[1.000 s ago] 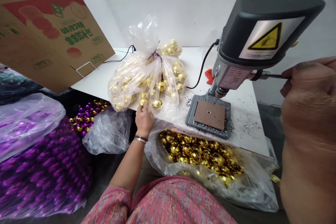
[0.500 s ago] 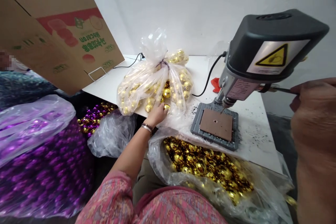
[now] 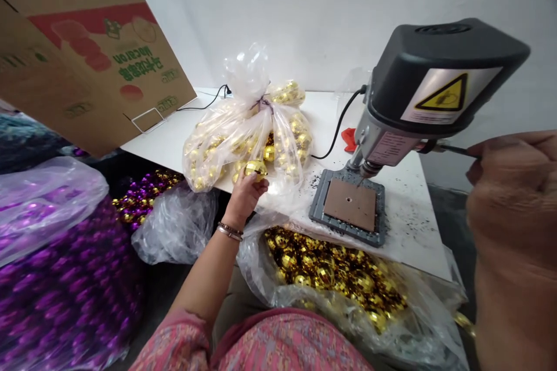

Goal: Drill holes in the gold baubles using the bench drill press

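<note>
Between the fingers of my left hand is a shiny gold faceted ball, held in front of a tied clear plastic bag of similar balls. My right hand is closed round the thin metal feed lever of a small drill press, at the right edge of view. Under the drill, a brown square board with a small hole lies on the grey base. No ball sits on that board.
An open bag of gold balls lies at my lap, below the white table. Purple balls fill a large bag at left. A cardboard box leans at back left. A red scrap and dark shavings lie near the drill.
My left hand has drawn back slightly from the tied bag, lifting the gold ball into clearer view. My right hand stays on the lever. The whole view has shifted a little.
</note>
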The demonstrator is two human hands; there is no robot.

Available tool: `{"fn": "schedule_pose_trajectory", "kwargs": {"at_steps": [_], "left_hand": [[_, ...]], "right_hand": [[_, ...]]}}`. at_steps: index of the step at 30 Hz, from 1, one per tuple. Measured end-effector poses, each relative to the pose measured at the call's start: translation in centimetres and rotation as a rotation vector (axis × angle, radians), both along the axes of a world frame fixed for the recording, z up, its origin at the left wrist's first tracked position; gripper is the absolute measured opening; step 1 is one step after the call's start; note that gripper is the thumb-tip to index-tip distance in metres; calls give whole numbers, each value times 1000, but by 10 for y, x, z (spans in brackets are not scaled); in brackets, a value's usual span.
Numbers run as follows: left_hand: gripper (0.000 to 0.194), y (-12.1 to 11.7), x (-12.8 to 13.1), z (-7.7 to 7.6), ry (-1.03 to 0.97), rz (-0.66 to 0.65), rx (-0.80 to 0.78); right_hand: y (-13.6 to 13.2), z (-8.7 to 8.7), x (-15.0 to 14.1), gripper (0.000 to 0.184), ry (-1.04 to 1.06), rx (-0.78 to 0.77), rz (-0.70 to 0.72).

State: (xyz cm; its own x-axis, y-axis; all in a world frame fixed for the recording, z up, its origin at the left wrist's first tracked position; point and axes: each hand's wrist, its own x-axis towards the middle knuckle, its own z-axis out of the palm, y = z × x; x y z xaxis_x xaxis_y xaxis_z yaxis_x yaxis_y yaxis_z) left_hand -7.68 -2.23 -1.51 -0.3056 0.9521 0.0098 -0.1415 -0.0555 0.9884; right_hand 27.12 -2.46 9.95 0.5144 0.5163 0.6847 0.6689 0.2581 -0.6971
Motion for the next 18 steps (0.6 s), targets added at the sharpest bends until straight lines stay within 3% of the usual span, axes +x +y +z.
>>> {"fn": "schedule_pose_trajectory", "kwargs": {"at_steps": [5, 12, 15, 18], "left_hand": [[44, -15, 30, 16, -287, -340, -46], [51, -10, 88, 5, -423, -658, -176], [60, -2, 104, 4, -390, -722, -246], [57, 8, 115, 9, -225, -673, -299]], "right_hand": [[7, 13, 2, 27, -10, -34, -5], [17, 60, -3, 25, 47, -233, 45], [33, 70, 0, 28, 39, -250, 77], [51, 72, 10, 31, -42, -252, 104]]}}
